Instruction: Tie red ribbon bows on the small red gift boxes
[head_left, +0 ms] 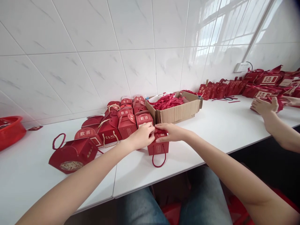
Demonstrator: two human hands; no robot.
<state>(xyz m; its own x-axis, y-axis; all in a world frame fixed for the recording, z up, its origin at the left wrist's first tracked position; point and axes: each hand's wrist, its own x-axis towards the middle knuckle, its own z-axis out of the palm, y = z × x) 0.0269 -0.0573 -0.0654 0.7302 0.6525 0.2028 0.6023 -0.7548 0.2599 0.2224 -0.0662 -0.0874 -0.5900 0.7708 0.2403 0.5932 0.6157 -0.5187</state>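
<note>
As seen from the head camera, looking down over a white tabletop (211, 125) against a white tiled wall (93, 47). At centre, near the front edge: left hand (142, 136) and right hand (170, 132) brought together, fingertips touching, both pinched shut on the top flaps of a small red gift box (158, 147). Standing upright on the tabletop, with a red cord handle (159, 161) looping down its front face. Just behind and to the left: cluster of closed red gift boxes (124, 122) with gold lettering, packed side by side. Further left, apart from the cluster: larger red box (72, 154) tipped on its side, cord loop uppermost. Behind the hands, touching the cluster: open cardboard carton (180, 111) filled with red ribbons (168, 100). At the far left edge: red plastic basket (10, 129), partly cut off. Along the wall to the right: row of flat red box blanks (222, 89). At the right edge: co-worker's hand (263, 106), fingers spread, resting beside further red blanks (269, 79). Below the tabletop edge: knees in blue jeans (206, 200).
</note>
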